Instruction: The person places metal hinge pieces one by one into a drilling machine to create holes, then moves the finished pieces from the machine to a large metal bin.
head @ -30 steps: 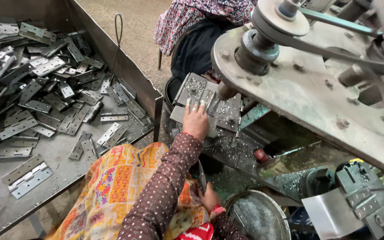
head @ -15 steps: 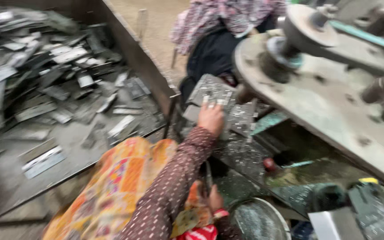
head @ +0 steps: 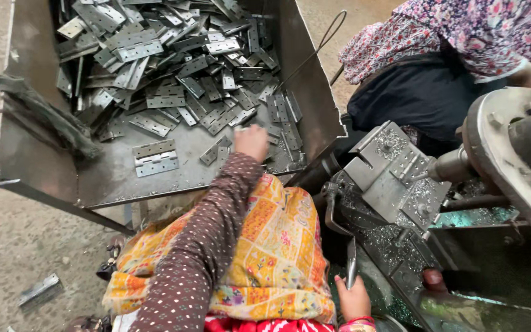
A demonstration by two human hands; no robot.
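At the near edge of the metal tray (head: 44,178), toward its five o'clock corner, the left hand (head: 251,141) rests knuckles-up on the loose hinges (head: 167,74). Its fingers curl down among the plates by the tray's right wall, but whether the grip has closed on any one hinge cannot be told, since the fingertips are hidden under the hand. The brown dotted sleeve (head: 198,246) runs from seven o'clock up to the hand.

Hinges fill the tray, heaped thickest from eleven to one o'clock and thinning toward the near edge. They lie flat and crossed at every angle. One opened hinge (head: 155,158) lies apart at nine o'clock from the hand, its long axis running roughly three to nine o'clock.

Down at five o'clock of the view, the right hand (head: 353,298) has its grip clamped on the lower end of a narrow metal lever (head: 351,270), which stands nearly upright, long axis twelve to six.

At three o'clock sits a grey machine block (head: 394,166) dusted with metal shavings, beside a large wheel (head: 511,160). Another person in a floral garment (head: 462,31) sits at one o'clock. A stray hinge (head: 38,290) lies on the floor at eight o'clock.
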